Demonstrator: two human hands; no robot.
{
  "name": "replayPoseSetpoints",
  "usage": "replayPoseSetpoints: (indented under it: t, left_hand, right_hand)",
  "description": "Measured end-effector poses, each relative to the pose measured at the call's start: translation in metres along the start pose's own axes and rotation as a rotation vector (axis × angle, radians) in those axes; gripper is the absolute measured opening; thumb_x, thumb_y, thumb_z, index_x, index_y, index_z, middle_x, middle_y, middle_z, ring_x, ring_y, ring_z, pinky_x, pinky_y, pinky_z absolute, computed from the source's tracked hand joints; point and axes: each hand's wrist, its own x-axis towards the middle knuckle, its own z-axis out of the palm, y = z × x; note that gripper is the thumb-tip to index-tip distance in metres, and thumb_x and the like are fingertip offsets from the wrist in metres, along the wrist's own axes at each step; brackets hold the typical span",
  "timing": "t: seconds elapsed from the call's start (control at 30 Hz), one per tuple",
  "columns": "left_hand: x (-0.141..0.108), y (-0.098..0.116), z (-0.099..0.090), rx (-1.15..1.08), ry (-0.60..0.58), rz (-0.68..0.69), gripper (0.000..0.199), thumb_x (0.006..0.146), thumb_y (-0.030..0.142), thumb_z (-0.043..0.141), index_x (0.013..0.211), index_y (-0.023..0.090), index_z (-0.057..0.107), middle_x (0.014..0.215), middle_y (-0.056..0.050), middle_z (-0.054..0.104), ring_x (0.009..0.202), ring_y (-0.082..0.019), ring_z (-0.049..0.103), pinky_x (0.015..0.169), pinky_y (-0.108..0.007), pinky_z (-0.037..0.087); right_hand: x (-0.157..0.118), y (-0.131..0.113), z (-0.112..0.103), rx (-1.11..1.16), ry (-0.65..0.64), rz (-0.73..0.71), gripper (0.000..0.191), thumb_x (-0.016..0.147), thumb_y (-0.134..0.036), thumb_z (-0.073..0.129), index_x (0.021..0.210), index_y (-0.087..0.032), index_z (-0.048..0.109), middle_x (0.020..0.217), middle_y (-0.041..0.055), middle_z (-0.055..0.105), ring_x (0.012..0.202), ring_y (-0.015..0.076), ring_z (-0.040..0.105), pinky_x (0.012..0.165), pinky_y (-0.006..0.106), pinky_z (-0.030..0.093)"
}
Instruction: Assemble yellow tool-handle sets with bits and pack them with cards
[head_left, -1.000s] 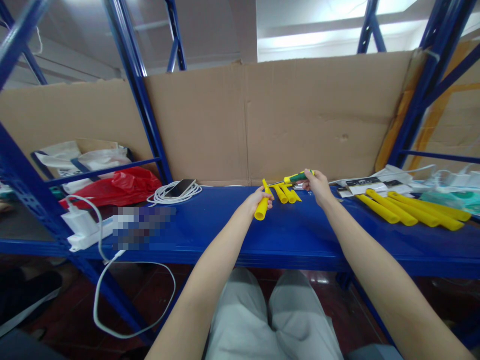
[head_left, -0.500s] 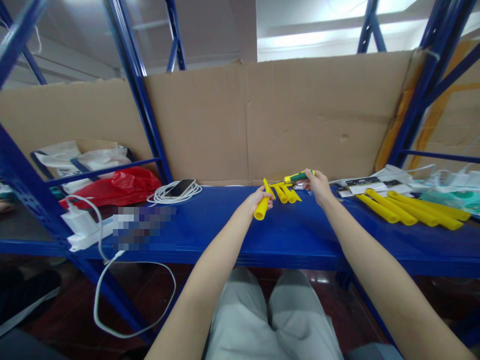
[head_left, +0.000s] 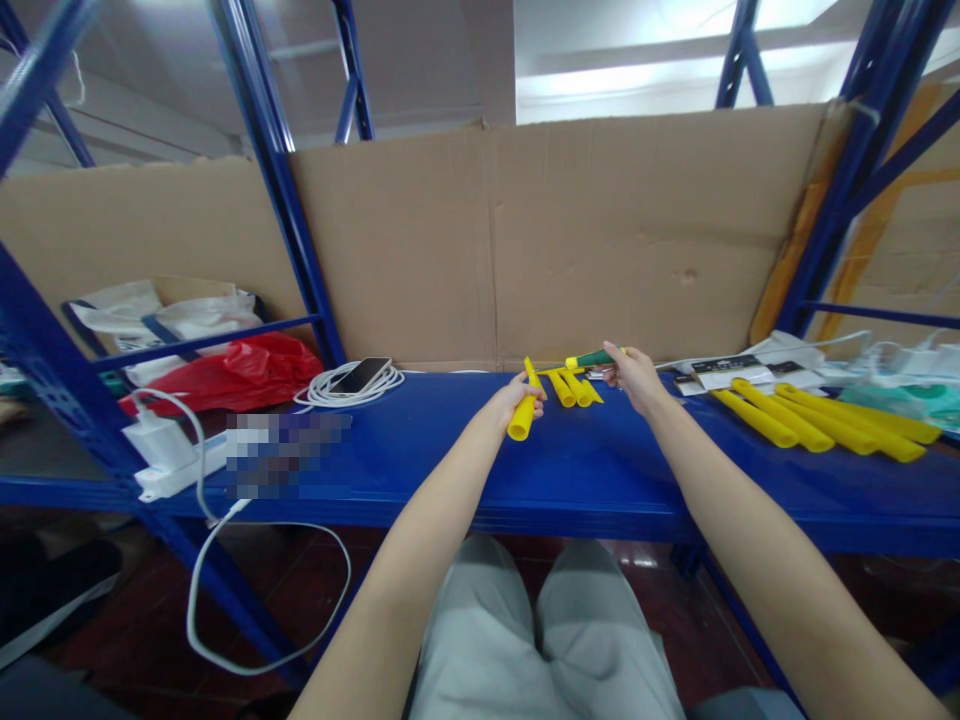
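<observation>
My left hand (head_left: 519, 398) is wrapped round a yellow tube (head_left: 520, 427), its round open end towards me and its narrower end pointing away. In my right hand (head_left: 634, 374) is a screwdriver (head_left: 596, 357) with a green and yellow handle. Its thin shaft points left and reaches the far part of the held tube; whether the tip is in the tube is too small to tell. Several shorter yellow tubes (head_left: 576, 390) lie on the blue shelf (head_left: 450, 470) between my hands, just behind them.
Several long yellow tubes (head_left: 817, 420) lie at the right, in front of black and white packets (head_left: 724, 372). To the left are a phone (head_left: 362, 375) on a coiled white cable (head_left: 322, 390), a red plastic bag (head_left: 240, 375) and a power strip (head_left: 184, 475). A cardboard panel (head_left: 615, 230) stands behind.
My right hand and the screwdriver have shifted slightly to the left and down. My left hand holds the tube in almost the same place.
</observation>
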Motion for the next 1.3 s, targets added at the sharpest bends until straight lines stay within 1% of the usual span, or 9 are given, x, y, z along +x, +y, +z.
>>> replayPoseSetpoints:
  t: [0.13, 0.23, 0.4, 0.53, 0.67, 0.8, 0.93, 1.1, 1.3]
  left_hand:
    - [0.001, -0.002, 0.000, 0.050, 0.024, 0.011, 0.080, 0.078, -0.004, 0.045, 0.144, 0.031, 0.016, 0.064, 0.004, 0.050, 0.039, -0.005, 0.040, 0.042, -0.016, 0.032]
    - [0.003, -0.003, -0.001, 0.057, 0.037, 0.018, 0.081, 0.077, -0.002, 0.049, 0.144, 0.031, 0.018, 0.065, 0.004, 0.050, 0.039, -0.005, 0.040, 0.042, -0.016, 0.033]
    - [0.002, -0.002, -0.001, 0.078, 0.055, 0.013, 0.080, 0.077, -0.005, 0.043, 0.144, 0.031, 0.018, 0.066, 0.004, 0.051, 0.038, -0.005, 0.040, 0.042, -0.016, 0.034]
    - [-0.001, 0.000, 0.001, 0.081, 0.067, 0.011, 0.078, 0.078, -0.007, 0.039, 0.143, 0.030, 0.017, 0.065, 0.004, 0.050, 0.038, -0.006, 0.040, 0.041, -0.016, 0.033]
    - [-0.004, 0.001, 0.003, 0.079, 0.071, 0.006, 0.077, 0.079, -0.006, 0.037, 0.143, 0.030, 0.016, 0.065, 0.004, 0.049, 0.038, -0.006, 0.040, 0.042, -0.016, 0.033]
    - [-0.004, 0.001, 0.003, 0.069, 0.074, -0.003, 0.076, 0.078, -0.006, 0.038, 0.142, 0.029, 0.016, 0.065, 0.003, 0.050, 0.039, -0.007, 0.040, 0.042, -0.017, 0.033]
    - [-0.004, 0.002, 0.003, 0.079, 0.063, 0.002, 0.074, 0.079, -0.005, 0.037, 0.142, 0.029, 0.018, 0.065, 0.003, 0.049, 0.039, -0.006, 0.039, 0.043, -0.017, 0.033]
    - [-0.007, 0.002, 0.005, 0.105, 0.063, 0.015, 0.075, 0.080, -0.006, 0.037, 0.143, 0.030, 0.017, 0.064, 0.004, 0.048, 0.040, -0.006, 0.039, 0.043, -0.016, 0.032]
    - [-0.009, 0.001, 0.006, 0.113, 0.057, 0.027, 0.075, 0.080, -0.006, 0.036, 0.143, 0.029, 0.018, 0.064, 0.004, 0.048, 0.039, -0.005, 0.039, 0.043, -0.016, 0.031]
  right_hand:
    - [-0.003, -0.002, 0.000, 0.003, 0.007, 0.036, 0.028, 0.086, -0.041, 0.058, 0.071, -0.020, 0.047, 0.053, 0.0005, 0.061, 0.038, 0.0069, 0.047, 0.036, 0.017, 0.035]
    - [-0.005, -0.002, -0.001, -0.027, 0.000, 0.060, 0.033, 0.084, -0.051, 0.058, 0.074, -0.020, 0.048, 0.053, 0.0011, 0.061, 0.036, 0.0073, 0.046, 0.036, 0.018, 0.035]
    - [-0.005, -0.003, -0.002, -0.004, -0.042, 0.089, 0.044, 0.080, -0.065, 0.053, 0.078, -0.021, 0.047, 0.055, 0.0034, 0.062, 0.037, 0.0099, 0.048, 0.037, 0.021, 0.036]
    - [-0.004, -0.007, -0.004, 0.119, -0.119, 0.146, 0.035, 0.089, -0.055, 0.045, 0.083, -0.020, 0.047, 0.063, 0.0071, 0.067, 0.043, 0.0132, 0.055, 0.045, 0.025, 0.044]
    - [-0.004, -0.010, -0.006, 0.160, -0.189, 0.164, 0.030, 0.096, -0.042, 0.036, 0.084, -0.019, 0.050, 0.070, 0.0088, 0.070, 0.049, 0.0134, 0.059, 0.052, 0.025, 0.048]
    - [-0.006, -0.009, -0.003, 0.165, -0.129, 0.175, 0.025, 0.095, -0.039, 0.041, 0.085, -0.018, 0.051, 0.058, 0.0039, 0.066, 0.040, 0.0112, 0.053, 0.044, 0.022, 0.043]
    - [-0.008, -0.006, -0.001, 0.124, -0.038, 0.202, 0.026, 0.095, -0.040, 0.042, 0.084, -0.018, 0.052, 0.051, 0.0024, 0.063, 0.034, 0.0103, 0.051, 0.037, 0.019, 0.036]
    - [-0.007, -0.002, -0.001, 0.145, -0.021, 0.250, 0.020, 0.095, -0.034, 0.042, 0.087, -0.018, 0.051, 0.051, 0.0013, 0.064, 0.034, 0.0102, 0.053, 0.039, 0.018, 0.039]
    - [-0.007, -0.006, -0.004, 0.192, -0.047, 0.281, 0.028, 0.096, -0.039, 0.040, 0.092, -0.016, 0.055, 0.052, 0.0045, 0.066, 0.040, 0.0125, 0.058, 0.043, 0.020, 0.043]
